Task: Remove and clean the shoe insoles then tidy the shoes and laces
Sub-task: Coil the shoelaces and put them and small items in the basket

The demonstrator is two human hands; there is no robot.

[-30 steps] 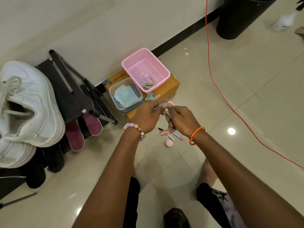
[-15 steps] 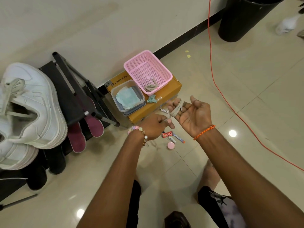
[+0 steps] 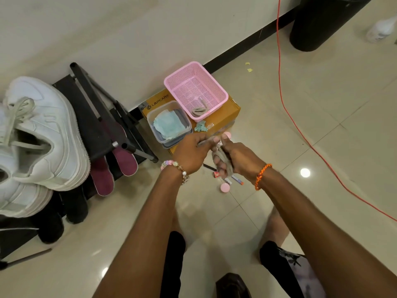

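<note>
A grey shoelace (image 3: pixel 224 158) is wound round the fingers of my right hand (image 3: pixel 234 161), which curls on the bundle. My left hand (image 3: pixel 192 152) pinches the lace's free end beside it, above the floor. A second coiled grey lace (image 3: pixel 199 109) lies in the pink basket (image 3: pixel 222 93). Two white sneakers (image 3: pixel 40 134) sit on the black shoe rack (image 3: pixel 94 123) at the left. Two maroon insoles (image 3: pixel 125 162) lean against the rack's lower part.
The basket and a clear tub holding blue cloths (image 3: pixel 169 123) stand on a cardboard box (image 3: pixel 227 119) by the wall. Small tubes and a pink lid (image 3: pixel 225 187) lie on the tiles under my hands. An orange cable (image 3: pixel 285 108) runs along the right. A black bin (image 3: pixel 322 22) stands far right.
My right hand turned from palm-up and open to curled round the lace bundle. My left hand rose to meet it, still pinching the lace end.
</note>
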